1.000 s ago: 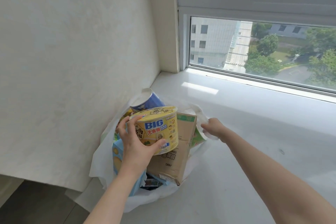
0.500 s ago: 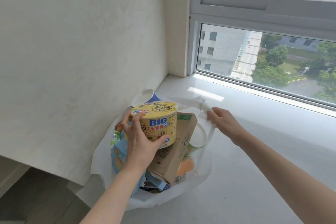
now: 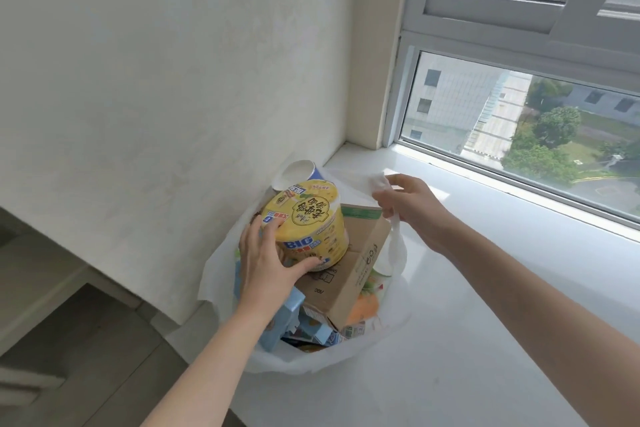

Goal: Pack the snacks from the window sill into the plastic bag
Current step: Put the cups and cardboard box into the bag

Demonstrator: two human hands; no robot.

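Left grip (image 3: 268, 267) curls round the yellow cup (image 3: 308, 222), thumb low on its side. The cup tilts on top of the box (image 3: 349, 274) at frame centre. Right grip (image 3: 414, 210) pinches the handle (image 3: 380, 181) just right of the cup. The bag (image 3: 216, 274), stuffed full, sits on the sill (image 3: 485, 340), with the wall (image 3: 138, 80) to its left.

The left arm rises from the bottom edge to mid-frame, where the left hand (image 3: 268, 265) curls fingers and thumb round a yellow tub (image 3: 308, 218). The right arm reaches in from the right edge, and the right hand (image 3: 412, 208), just right of centre, pinches a white bag handle (image 3: 395, 239).
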